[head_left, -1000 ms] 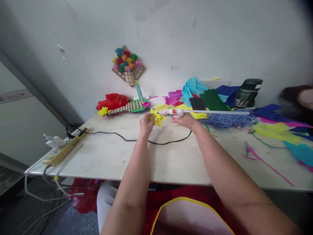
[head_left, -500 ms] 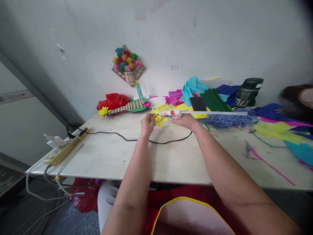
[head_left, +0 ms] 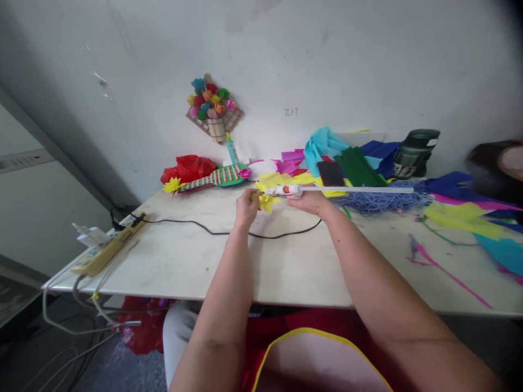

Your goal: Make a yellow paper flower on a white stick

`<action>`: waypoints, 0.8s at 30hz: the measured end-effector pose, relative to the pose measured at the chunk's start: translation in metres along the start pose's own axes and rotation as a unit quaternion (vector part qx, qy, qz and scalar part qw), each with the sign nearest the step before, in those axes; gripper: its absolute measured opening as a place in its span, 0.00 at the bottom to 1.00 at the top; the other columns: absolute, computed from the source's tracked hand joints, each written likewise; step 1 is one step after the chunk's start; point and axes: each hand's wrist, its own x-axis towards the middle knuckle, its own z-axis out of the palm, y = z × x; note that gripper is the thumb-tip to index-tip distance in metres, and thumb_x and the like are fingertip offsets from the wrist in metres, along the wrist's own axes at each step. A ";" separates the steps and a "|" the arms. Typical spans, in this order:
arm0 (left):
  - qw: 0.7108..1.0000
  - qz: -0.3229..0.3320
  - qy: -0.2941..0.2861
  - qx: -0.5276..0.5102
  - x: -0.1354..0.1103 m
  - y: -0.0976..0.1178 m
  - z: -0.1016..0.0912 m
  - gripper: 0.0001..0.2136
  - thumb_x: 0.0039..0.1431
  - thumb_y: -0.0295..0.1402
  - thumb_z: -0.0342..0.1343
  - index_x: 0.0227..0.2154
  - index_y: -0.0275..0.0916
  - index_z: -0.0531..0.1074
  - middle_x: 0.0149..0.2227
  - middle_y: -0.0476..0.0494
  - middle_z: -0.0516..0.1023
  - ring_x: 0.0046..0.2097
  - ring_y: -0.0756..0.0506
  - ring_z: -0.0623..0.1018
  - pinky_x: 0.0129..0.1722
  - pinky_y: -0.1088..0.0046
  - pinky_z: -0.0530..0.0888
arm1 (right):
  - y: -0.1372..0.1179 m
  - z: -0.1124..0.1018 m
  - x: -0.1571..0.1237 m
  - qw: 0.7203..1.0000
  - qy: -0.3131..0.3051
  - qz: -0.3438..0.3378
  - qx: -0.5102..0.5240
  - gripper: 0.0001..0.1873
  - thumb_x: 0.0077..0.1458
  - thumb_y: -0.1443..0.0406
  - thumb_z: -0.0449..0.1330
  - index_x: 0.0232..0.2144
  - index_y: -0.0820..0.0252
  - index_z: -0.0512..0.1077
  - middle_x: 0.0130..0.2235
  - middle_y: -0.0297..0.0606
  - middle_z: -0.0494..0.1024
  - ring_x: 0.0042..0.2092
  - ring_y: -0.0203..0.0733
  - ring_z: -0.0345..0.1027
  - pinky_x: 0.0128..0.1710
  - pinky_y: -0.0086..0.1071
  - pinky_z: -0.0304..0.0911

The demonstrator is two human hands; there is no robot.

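My left hand (head_left: 246,208) is closed on a yellow paper flower (head_left: 267,203), whose petals spread out to the right of my fingers. My right hand (head_left: 309,202) is wrapped round a white hot glue gun (head_left: 288,190), held level with its tip pointing left. The tip is over the flower's upper part; I cannot tell whether it touches. A long white glue stick (head_left: 359,189) juts from the gun's back end to the right. From below my right hand, a black cord (head_left: 204,227) runs left across the table.
On the left lies a yellow power strip (head_left: 104,247). A green lute-shaped craft (head_left: 229,175) rests by a red plastic bag (head_left: 188,169). Behind my right hand are a phone (head_left: 330,173), coloured paper (head_left: 359,166), blue shredded strands (head_left: 376,201) and a dark green jar (head_left: 415,154).
The glue gun has shifted very slightly left over the flower. Both hands stay almost where they were, with the same hold.
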 end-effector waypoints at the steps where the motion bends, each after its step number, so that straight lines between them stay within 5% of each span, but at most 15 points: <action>1: 1.000 0.001 0.000 0.000 0.000 0.001 0.000 0.09 0.53 0.35 0.52 0.34 0.35 0.70 0.25 0.49 0.71 0.20 0.54 0.71 0.19 0.80 0.70 | 0.000 0.000 0.000 1.000 -0.001 -0.001 -0.003 0.12 0.45 0.60 0.58 0.31 0.59 0.75 0.35 0.39 0.79 0.36 0.44 0.70 0.33 0.30 0.60; 24: 1.000 -0.009 0.000 -0.025 -0.001 0.004 0.001 0.09 0.51 0.34 0.54 0.33 0.35 0.70 0.24 0.50 0.71 0.21 0.54 0.71 0.20 0.80 0.71 | 0.002 0.000 0.001 1.000 -0.007 0.000 -0.005 0.13 0.45 0.58 0.57 0.31 0.59 0.73 0.33 0.40 0.77 0.33 0.43 0.68 0.29 0.30 0.57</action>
